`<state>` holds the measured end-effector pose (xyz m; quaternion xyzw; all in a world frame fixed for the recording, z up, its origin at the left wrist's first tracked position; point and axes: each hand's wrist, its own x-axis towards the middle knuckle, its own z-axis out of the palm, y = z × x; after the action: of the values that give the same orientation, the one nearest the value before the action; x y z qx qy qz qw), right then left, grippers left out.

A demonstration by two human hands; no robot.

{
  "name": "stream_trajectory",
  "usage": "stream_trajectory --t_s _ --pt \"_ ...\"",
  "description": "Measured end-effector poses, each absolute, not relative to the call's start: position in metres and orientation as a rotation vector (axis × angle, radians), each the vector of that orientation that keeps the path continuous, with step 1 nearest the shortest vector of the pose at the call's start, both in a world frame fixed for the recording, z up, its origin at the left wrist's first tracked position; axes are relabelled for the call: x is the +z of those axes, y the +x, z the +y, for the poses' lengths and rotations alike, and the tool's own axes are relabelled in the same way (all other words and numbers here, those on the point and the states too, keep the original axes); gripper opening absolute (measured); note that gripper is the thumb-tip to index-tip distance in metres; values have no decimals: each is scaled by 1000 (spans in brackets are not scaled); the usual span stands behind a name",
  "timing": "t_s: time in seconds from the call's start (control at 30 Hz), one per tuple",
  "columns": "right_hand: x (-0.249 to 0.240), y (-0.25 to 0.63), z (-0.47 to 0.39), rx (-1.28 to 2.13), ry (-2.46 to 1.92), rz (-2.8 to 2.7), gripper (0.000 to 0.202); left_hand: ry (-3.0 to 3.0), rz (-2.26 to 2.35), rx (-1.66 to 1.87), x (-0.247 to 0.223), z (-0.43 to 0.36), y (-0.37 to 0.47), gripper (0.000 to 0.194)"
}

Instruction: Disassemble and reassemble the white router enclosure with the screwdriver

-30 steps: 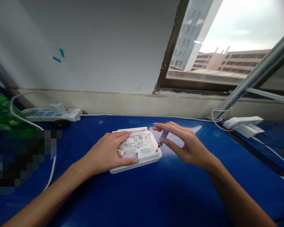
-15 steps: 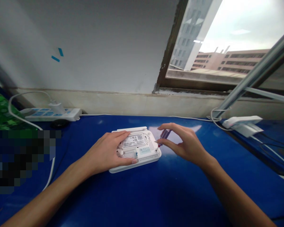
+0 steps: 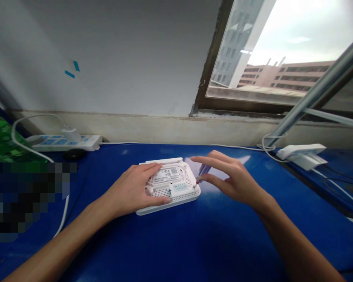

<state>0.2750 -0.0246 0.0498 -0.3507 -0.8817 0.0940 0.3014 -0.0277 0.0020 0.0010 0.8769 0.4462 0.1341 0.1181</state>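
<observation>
A white router [image 3: 179, 188] lies underside up on the blue table, its perforated base and printed label showing. My left hand [image 3: 131, 191] grips its left part, thumb along the near side and fingers across the label. Over the right end, my right hand [image 3: 237, 181] holds a small screwdriver [image 3: 204, 170] with a translucent purple handle between thumb and fingers. It leans to the right, its tip at the screw hole in the near right corner. Whether the tip sits in a screw cannot be made out.
A white power strip [image 3: 90, 142] with a plugged-in adapter stands at the back left, beside a round black object [image 3: 74, 154] and a green package [image 3: 1, 137]. At the right are a white device [image 3: 302, 150], cables and a metal pole [image 3: 314, 92]. Behind runs a wall with a window.
My right fingers have shifted around the screwdriver handle, the index finger reaching further left. My left hand and the router have stayed in place.
</observation>
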Motion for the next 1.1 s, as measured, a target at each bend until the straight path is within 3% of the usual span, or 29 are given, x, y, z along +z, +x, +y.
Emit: stream_trajectory --t_s 0.13,0.33,0.57,0.83,1.1 --pt "51 274 -27 392 -917 -2362 55 2557 1309 394 1 2 -27 105" --pt "50 272 -25 382 -909 -2342 37 2564 1324 367 1 2 -27 105" --pt "46 272 -27 349 -905 -2364 54 2562 1345 340 1 2 -28 108" --pt "50 268 -25 89 -822 -2353 34 2568 1335 350 3 2 -26 108" --pt "49 267 -31 287 -892 -2384 50 2573 1348 338 1 2 -26 108"
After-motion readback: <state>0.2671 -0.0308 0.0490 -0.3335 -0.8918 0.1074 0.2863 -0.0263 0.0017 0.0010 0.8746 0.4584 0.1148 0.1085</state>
